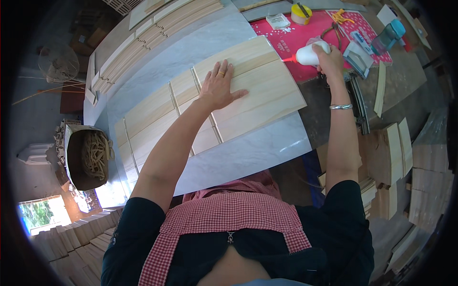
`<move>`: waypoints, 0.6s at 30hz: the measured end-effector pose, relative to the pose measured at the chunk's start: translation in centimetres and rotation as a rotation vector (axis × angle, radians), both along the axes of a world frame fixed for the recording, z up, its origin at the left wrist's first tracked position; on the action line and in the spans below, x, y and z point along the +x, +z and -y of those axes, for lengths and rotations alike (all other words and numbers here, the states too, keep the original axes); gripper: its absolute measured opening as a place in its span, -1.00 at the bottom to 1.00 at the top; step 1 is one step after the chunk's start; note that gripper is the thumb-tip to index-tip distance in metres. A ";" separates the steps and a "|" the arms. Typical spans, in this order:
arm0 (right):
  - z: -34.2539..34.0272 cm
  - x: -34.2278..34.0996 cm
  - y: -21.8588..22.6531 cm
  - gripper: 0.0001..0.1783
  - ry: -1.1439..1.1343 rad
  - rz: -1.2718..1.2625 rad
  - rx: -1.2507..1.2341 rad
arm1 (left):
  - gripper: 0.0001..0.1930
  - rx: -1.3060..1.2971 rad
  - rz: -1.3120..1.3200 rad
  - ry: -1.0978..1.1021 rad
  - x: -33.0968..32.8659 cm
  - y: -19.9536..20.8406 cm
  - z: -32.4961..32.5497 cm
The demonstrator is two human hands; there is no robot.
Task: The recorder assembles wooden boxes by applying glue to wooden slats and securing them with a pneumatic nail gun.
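My left hand lies flat with its fingers spread on a pale wooden panel. Narrow grooves cross the panel, several of them, running from its far edge to its near edge. In my right hand is a white glue bottle with a red nozzle, tipped on its side. The nozzle points left, at the right end of the panel near its far corner. Whether the tip touches the wood, I cannot tell. Beneath the panel is a marbled white tabletop.
Stacked wooden strips lie at the far left. A yellow tape roll, orange-handled tool and blue-capped bottle stand on a pink sheet. A bin of wood scraps is at left; boards stack at right.
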State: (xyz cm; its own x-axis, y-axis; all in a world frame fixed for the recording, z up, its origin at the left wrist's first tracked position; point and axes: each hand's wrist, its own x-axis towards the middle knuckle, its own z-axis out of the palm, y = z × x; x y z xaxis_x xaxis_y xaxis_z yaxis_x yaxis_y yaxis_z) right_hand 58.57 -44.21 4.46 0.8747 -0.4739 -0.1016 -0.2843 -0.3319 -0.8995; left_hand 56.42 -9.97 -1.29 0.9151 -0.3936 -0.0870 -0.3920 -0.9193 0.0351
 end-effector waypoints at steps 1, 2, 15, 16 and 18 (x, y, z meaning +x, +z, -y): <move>0.2 -0.3 0.1 -0.41 0.012 0.000 -0.004 | 0.03 -0.010 -0.005 0.002 0.0 0.0 0.0; 0.5 -0.6 0.1 -0.42 0.024 0.001 -0.008 | 0.03 -0.020 -0.011 0.005 0.0 0.1 0.0; 2.5 -5.9 0.7 -0.49 0.049 0.001 0.002 | 0.08 0.028 -0.001 -0.199 -7.0 1.7 3.8; 2.7 -6.5 0.8 -0.49 0.052 0.007 -0.001 | 0.08 0.025 -0.009 -0.230 -7.6 1.6 4.1; 2.9 -7.5 0.8 -0.49 0.053 0.011 -0.004 | 0.09 0.020 -0.020 -0.263 -8.2 1.4 4.2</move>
